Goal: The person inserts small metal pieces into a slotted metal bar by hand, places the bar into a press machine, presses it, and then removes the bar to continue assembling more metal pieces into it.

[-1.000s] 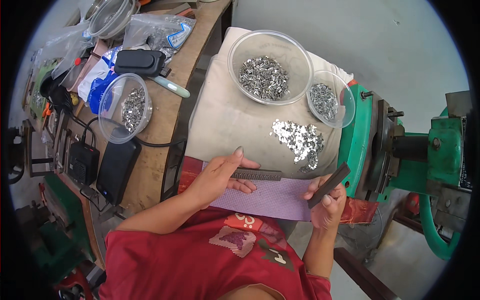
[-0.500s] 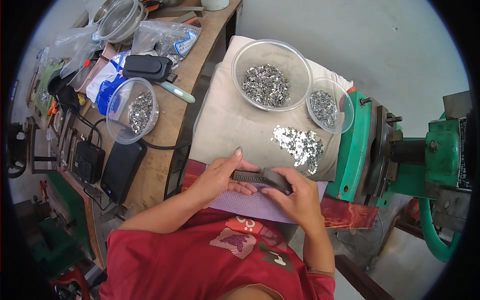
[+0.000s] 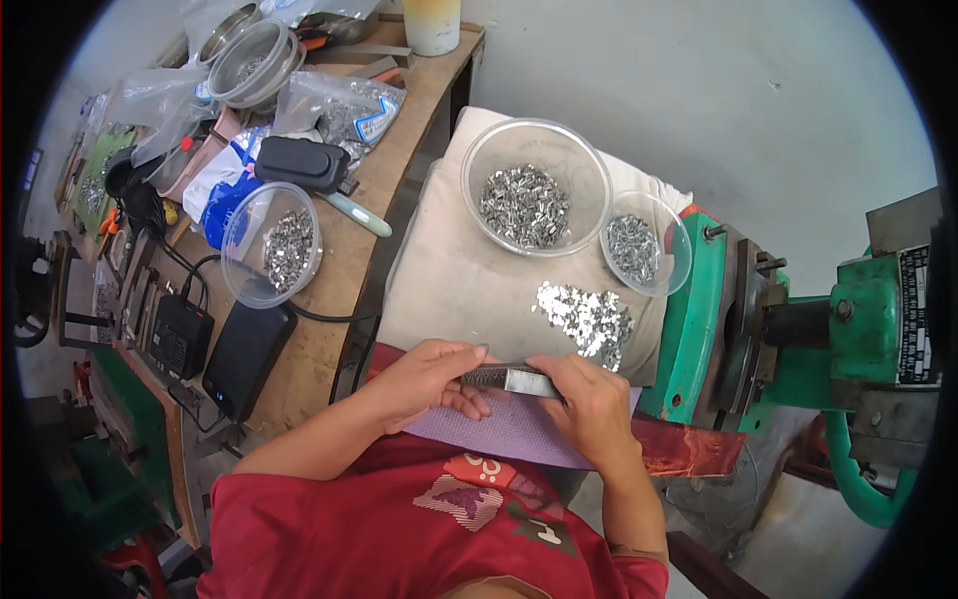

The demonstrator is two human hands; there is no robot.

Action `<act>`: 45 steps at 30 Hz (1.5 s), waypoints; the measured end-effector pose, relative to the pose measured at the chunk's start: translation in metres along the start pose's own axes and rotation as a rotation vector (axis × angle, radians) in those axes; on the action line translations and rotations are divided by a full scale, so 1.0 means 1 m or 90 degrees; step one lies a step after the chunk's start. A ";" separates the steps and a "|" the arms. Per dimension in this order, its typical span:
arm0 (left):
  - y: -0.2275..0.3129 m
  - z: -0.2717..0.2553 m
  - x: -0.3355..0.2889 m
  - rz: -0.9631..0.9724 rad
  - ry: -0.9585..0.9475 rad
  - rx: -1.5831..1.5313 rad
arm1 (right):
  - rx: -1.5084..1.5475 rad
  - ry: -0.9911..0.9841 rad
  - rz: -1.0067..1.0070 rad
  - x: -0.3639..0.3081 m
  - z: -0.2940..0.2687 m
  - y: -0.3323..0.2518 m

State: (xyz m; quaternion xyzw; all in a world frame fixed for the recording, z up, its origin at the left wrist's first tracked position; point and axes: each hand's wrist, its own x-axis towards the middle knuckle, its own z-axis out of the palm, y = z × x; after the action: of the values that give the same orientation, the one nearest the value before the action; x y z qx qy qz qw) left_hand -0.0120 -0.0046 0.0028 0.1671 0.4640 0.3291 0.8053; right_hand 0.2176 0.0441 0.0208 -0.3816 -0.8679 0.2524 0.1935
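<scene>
Between my two hands lies a dark metal strip with a row of fine slots (image 3: pixel 485 377). The thumb and fingers of my left hand (image 3: pixel 427 381) grip its left end. My right hand (image 3: pixel 591 401) is closed around a steel block (image 3: pixel 531 383) with a bright flat face, set against the strip's right part; my fingers hide its far end. Both hands are above a purple woven cloth (image 3: pixel 499 429) at my lap. Just beyond the right hand, a loose heap of small shiny metal pieces (image 3: pixel 589 319) is spread on a beige cloth (image 3: pixel 439 299).
Behind the heap stand a large clear tub (image 3: pixel 589 235) and a smaller clear tub (image 3: pixel 682 265), both with metal bits. A green machine (image 3: pixel 689 329) borders the right. On the left workbench (image 3: pixel 329 339) sit another tub (image 3: pixel 233 235), a black power bank (image 3: pixel 247 349) and cables.
The steel block has turned in my right hand, so its bright face now shows. My view has tilted slightly, shifting the tubs and heap lower in the picture.
</scene>
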 end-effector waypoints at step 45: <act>0.144 0.004 0.046 0.468 0.165 0.475 | -0.307 0.268 -0.344 0.143 -0.051 0.033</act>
State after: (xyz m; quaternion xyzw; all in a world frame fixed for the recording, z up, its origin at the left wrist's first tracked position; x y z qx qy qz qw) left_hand -0.0467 0.1316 0.0585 0.5511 0.5560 0.4198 0.4593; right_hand 0.1721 0.1870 0.0631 -0.2176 -0.9125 -0.1013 0.3313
